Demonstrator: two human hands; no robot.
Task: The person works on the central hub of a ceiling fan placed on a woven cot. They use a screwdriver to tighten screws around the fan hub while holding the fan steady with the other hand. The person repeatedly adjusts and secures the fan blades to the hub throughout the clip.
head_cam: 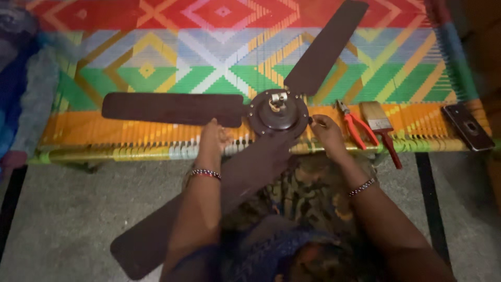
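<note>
A dark brown ceiling fan lies on a colourful woven cot [156, 68]. Its round motor hub [277, 112] sits near the cot's front edge, with one blade [172, 108] pointing left, one blade [326, 46] up to the right and a third blade [209, 201] reaching toward me over the floor. My left hand [213, 137] rests at the base of the left blade beside the hub. My right hand [326, 131] touches the hub's right rim, fingertips pinched on a small dark part there.
Red-handled pliers [356, 125] and a paintbrush with a red handle [383, 130] lie on the cot right of my right hand. A dark phone [468, 127] lies at the cot's far right. Blue cloth [21, 89] lies at the left, grey floor [78, 209] below.
</note>
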